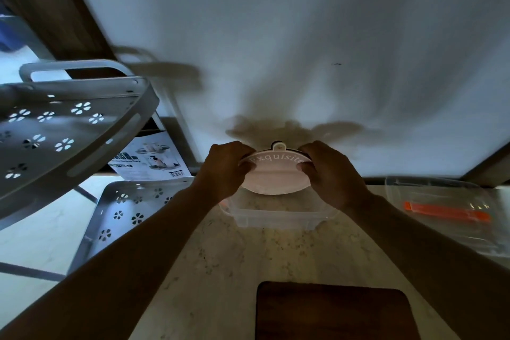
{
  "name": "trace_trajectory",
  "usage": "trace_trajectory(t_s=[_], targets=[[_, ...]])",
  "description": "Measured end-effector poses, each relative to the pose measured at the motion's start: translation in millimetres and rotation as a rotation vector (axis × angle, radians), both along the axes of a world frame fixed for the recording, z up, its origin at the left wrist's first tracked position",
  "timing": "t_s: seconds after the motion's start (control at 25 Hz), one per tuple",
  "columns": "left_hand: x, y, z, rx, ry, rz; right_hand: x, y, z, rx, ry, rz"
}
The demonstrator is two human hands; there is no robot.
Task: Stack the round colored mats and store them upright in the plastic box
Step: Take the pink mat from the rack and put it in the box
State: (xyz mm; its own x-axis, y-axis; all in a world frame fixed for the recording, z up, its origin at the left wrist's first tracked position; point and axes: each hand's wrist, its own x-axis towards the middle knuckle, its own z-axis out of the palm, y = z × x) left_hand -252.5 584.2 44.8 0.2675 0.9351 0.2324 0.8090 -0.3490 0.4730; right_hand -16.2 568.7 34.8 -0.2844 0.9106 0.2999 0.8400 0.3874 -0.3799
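Two hands, left (pixel 225 167) and right (pixel 332 174), on one stack of round mats (pixel 276 174); count within unclear. One clear plastic box (pixel 276 215), one lid (pixel 441 201) at three o'clock. Two perforated grey trays (pixel 69 130) at nine o'clock, one dark board (pixel 334 312) at six.

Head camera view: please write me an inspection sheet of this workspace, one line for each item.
Surface: pale speckled stone counter, dimly lit.
Job's things: stack of round mats, pink one in front with the word "Exquisite", held upright over the clear plastic box; whether its lower edge is already inside, cannot tell.
Clutter: dark wooden board at the near edge; clear lid with orange clip on the right.
Grippers: left hand and right hand grip the stack's opposite edges with their fingers.
Cables: nothing seen.
Surroundings: white wall; grey perforated rack and printed carton on the left.
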Motion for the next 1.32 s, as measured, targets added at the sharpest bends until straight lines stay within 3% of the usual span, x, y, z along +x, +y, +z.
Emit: trace_trajectory(t_s=[0.4, 0.52, 0.88, 1.08, 1.32], targets=[[1, 3, -1, 0.077, 0.057, -0.045, 2, 0, -3, 0.05, -0.033, -0.007], [5, 3, 0, 0.0, 0.139, -0.066, -4, 0, -3, -0.008, -0.065, -0.033], [1, 2, 9, 0.005, 0.109, -0.068, 0, 7, 10, -0.018, -0.024, -0.007], [11, 10, -3, 0.041, 0.155, -0.011, -2, 18, 4, -0.028, -0.03, -0.026], [17, 23, -8, 0.115, 0.174, 0.073, -2, 24, -1, 0.097, -0.095, -0.077]])
